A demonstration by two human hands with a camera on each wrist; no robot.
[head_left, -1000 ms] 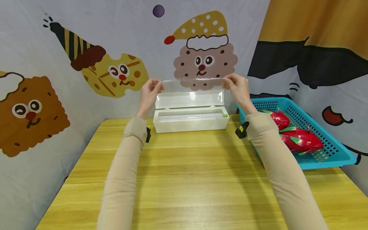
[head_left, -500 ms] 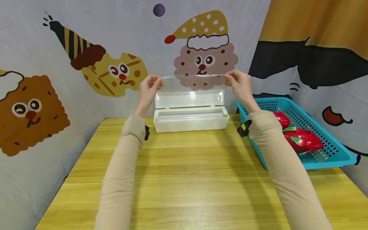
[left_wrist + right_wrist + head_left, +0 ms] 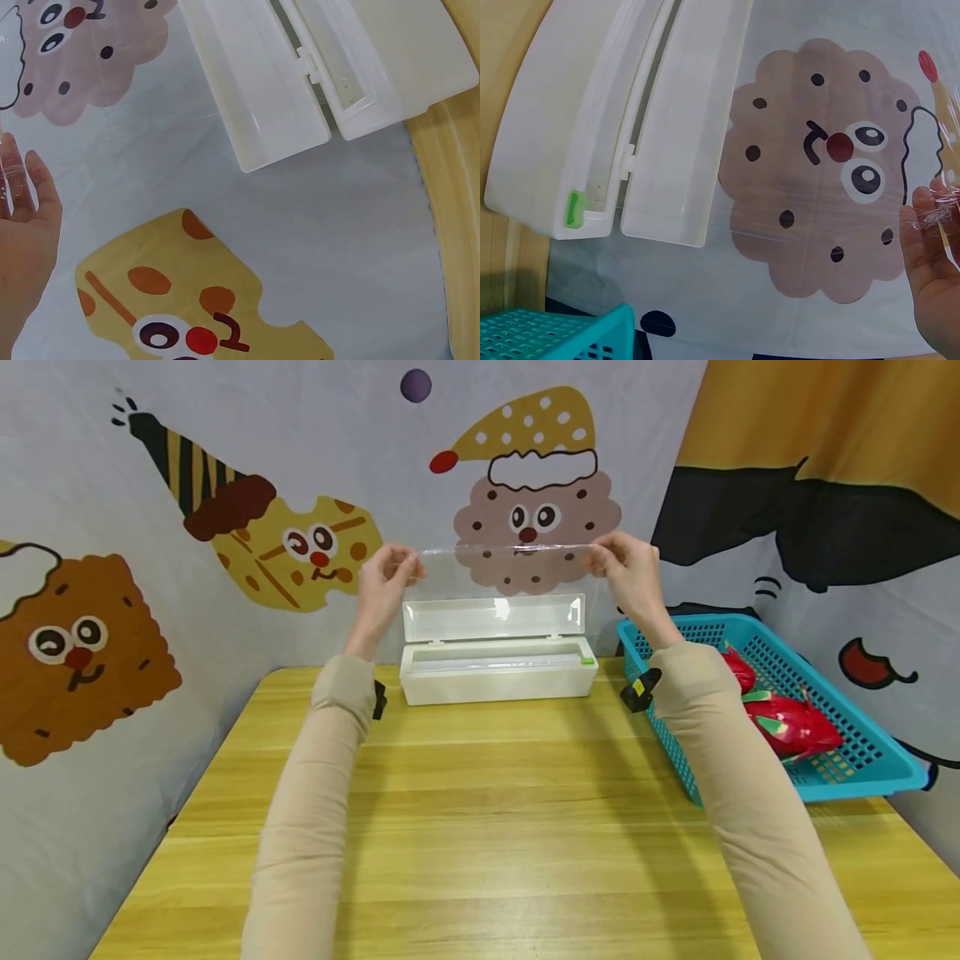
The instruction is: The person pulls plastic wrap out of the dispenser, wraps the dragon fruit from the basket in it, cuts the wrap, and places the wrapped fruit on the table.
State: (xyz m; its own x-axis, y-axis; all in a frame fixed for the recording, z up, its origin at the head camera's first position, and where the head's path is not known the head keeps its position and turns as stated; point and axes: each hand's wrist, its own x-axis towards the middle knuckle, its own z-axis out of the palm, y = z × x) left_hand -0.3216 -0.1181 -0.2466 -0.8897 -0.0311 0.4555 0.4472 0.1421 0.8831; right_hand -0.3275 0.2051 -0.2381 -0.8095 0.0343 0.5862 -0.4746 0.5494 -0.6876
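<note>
A sheet of clear plastic wrap (image 3: 502,568) stretches between my two hands above a white dispenser box (image 3: 498,686). The box's lid (image 3: 491,619) stands raised at the back, and a green slider (image 3: 587,661) sits at its right end. My left hand (image 3: 384,589) pinches the left corner of the wrap, and my right hand (image 3: 630,577) pinches the right corner. In the left wrist view, part of my left hand (image 3: 30,240) shows at the edge with film across the fingers. In the right wrist view, crumpled film crosses the fingers of my right hand (image 3: 936,277).
At the right of the wooden table (image 3: 495,827) stands a blue plastic basket (image 3: 862,789), holding red dragon fruits (image 3: 795,727) with green tips. Behind the table hangs a light cloth (image 3: 315,427) printed with cartoon biscuits, close behind the box.
Both hands have risen a little and moved slightly apart, drawing the plastic wrap higher above the box. The box and the basket have stayed in place.
</note>
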